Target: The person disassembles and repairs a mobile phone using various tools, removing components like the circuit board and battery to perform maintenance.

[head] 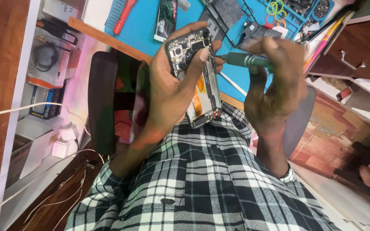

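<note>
Left hand [168, 92] clamped round an opened black smartphone with exposed circuit board [195, 75], centre frame. Right hand [275, 85] closed on a slim grey-green screwdriver [245, 60], tip touching the phone's upper edge. Behind, top of frame: blue rubber work mat [144, 25], red-handled tool [124, 16], loose dark phone parts [227, 12], yellow rubber bands [276, 7]. Upper left: white cable [22, 108].

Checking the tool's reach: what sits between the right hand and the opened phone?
In the head view, only the screwdriver's thin shaft spans the gap from the right hand to the opened phone, held by the left hand.
</note>
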